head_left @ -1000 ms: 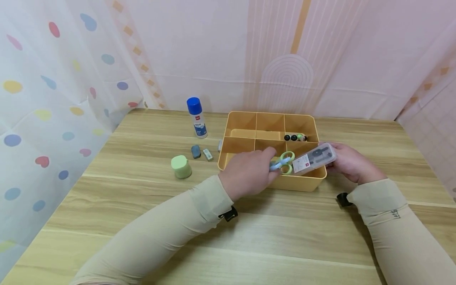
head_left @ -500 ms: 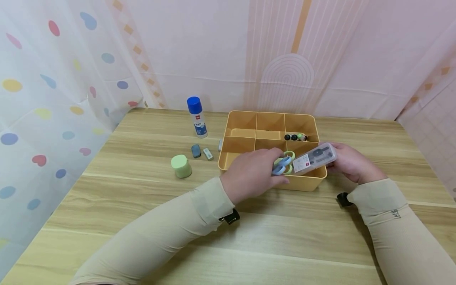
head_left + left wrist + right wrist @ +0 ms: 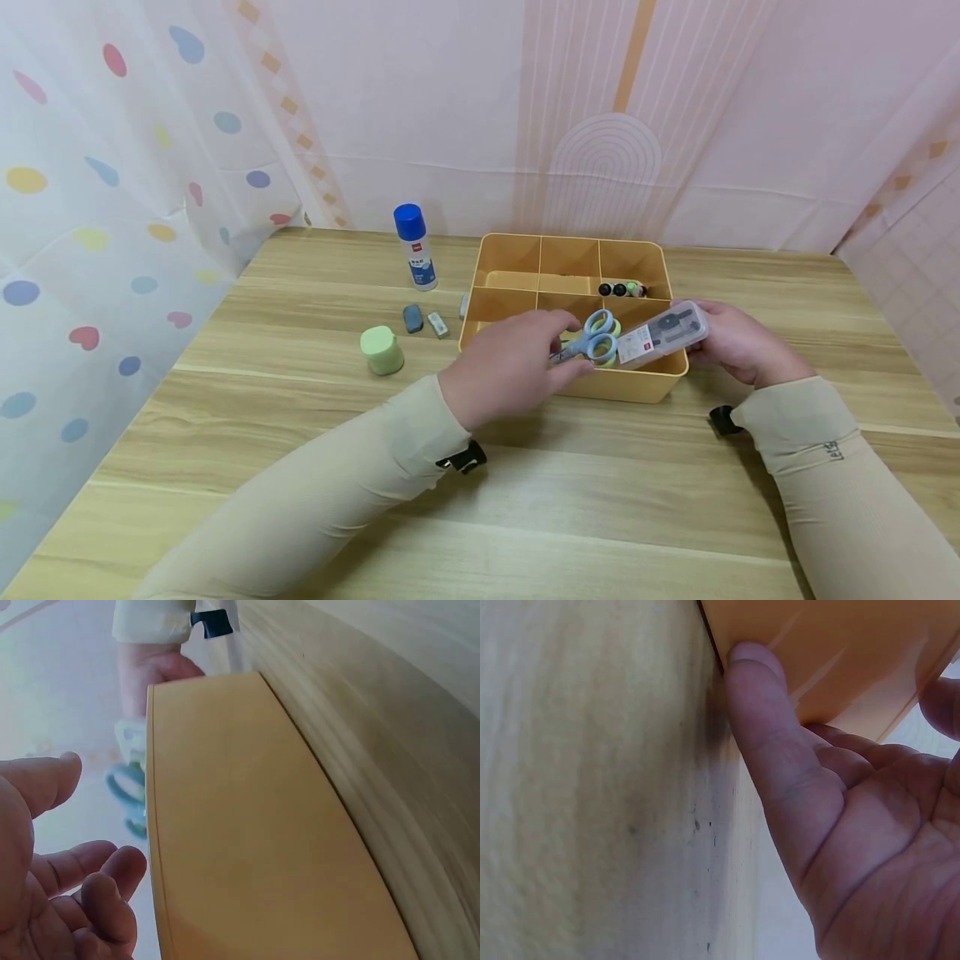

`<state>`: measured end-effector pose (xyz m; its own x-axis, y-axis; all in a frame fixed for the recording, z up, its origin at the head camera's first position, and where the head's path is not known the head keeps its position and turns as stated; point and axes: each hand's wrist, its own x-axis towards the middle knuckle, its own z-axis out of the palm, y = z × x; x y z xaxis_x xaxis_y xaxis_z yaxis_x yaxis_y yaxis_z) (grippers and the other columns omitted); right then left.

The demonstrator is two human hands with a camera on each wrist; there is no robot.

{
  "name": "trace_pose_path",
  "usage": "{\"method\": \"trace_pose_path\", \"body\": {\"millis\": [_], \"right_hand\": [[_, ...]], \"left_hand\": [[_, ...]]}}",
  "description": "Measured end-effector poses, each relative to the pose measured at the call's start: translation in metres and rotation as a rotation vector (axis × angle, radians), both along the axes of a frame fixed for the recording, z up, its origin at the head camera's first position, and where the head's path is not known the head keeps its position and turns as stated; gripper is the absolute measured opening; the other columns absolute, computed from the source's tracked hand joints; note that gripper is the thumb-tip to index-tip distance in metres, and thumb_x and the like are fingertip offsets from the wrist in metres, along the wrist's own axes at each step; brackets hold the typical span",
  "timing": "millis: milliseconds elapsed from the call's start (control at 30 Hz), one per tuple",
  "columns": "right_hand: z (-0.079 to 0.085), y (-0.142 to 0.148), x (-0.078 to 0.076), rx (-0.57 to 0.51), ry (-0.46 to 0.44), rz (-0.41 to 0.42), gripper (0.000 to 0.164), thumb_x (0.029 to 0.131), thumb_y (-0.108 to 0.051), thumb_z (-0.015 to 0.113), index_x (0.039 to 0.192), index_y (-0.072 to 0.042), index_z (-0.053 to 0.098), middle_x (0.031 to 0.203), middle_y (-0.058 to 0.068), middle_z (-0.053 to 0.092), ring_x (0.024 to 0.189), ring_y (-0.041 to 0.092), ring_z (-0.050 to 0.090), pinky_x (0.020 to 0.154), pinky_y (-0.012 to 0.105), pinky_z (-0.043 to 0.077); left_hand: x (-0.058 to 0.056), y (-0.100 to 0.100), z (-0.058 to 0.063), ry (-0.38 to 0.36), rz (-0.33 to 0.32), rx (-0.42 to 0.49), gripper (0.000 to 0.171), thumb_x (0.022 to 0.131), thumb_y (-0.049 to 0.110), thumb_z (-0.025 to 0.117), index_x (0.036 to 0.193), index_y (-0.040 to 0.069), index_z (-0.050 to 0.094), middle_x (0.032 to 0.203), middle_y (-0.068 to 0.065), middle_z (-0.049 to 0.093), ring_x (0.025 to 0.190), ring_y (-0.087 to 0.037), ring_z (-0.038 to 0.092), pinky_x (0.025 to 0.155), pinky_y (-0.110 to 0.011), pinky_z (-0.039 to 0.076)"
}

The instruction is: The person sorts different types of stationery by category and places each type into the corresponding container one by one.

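Observation:
My left hand [image 3: 506,364] is over the front of the yellow-orange divided box [image 3: 637,385], thumb and fingers apart. Beside its fingertips, blue-handled scissors [image 3: 600,337] rest in a front compartment, handles to the right. Green-handled scissors [image 3: 617,328] show partly behind them. In the left wrist view, the handle rings [image 3: 124,785] stick out past the box rim, apart from the fingers. A clear case [image 3: 666,333] with dark tools leans out of the front right compartment. At the box's right end, my right hand [image 3: 738,342] touches the outer wall [image 3: 840,660] with extended fingers.
Left of the box stand a blue-capped glue bottle [image 3: 417,250] and a light green lidded container [image 3: 382,352]. A dark blue block [image 3: 412,318] and a small pale block [image 3: 438,325] lie between. Black-ended sticks [image 3: 621,290] lie in the back right compartment.
My left hand has let go of the blue scissors and drawn slightly left, its fingers spreading. The scissors' handles have turned and show more fully. My right hand stays put.

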<state>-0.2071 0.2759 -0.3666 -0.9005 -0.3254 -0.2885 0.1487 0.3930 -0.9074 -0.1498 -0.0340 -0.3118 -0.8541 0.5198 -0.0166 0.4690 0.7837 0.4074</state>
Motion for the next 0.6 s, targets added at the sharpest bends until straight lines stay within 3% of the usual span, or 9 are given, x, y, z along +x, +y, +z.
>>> {"method": "trace_pose_path", "body": {"millis": [133,367,600], "right_hand": [[0.000,0.000,0.000,0.003,-0.001,-0.002,0.061,0.111,-0.023,0.038,0.158,0.013,0.027,0.101,-0.015,0.072,0.090,0.002,0.066,0.079,0.025,0.059],[0.000,0.001,0.000,0.009,0.004,0.010,0.059,0.111,-0.020,0.041,0.157,0.015,0.028,0.107,-0.012,0.072,0.093,-0.001,0.066,0.081,0.023,0.059],[-0.001,0.002,0.000,0.023,0.006,0.011,0.062,0.113,-0.025,0.038,0.158,0.015,0.027,0.116,-0.004,0.073,0.094,-0.002,0.066,0.081,0.023,0.060]], "left_hand": [[-0.002,-0.013,0.002,-0.008,0.043,0.022,0.052,0.101,0.050,0.065,0.141,0.016,0.063,0.109,0.001,0.071,0.089,-0.013,0.064,0.069,-0.030,0.054],[-0.008,-0.040,0.008,0.013,0.112,0.009,0.049,0.103,0.045,0.064,0.142,0.015,0.063,0.132,-0.002,0.072,0.116,-0.018,0.069,0.095,-0.041,0.060],[-0.017,-0.077,0.009,0.061,0.148,-0.025,0.048,0.103,0.040,0.065,0.140,0.009,0.063,0.136,-0.009,0.069,0.122,-0.026,0.067,0.104,-0.047,0.056]]}}
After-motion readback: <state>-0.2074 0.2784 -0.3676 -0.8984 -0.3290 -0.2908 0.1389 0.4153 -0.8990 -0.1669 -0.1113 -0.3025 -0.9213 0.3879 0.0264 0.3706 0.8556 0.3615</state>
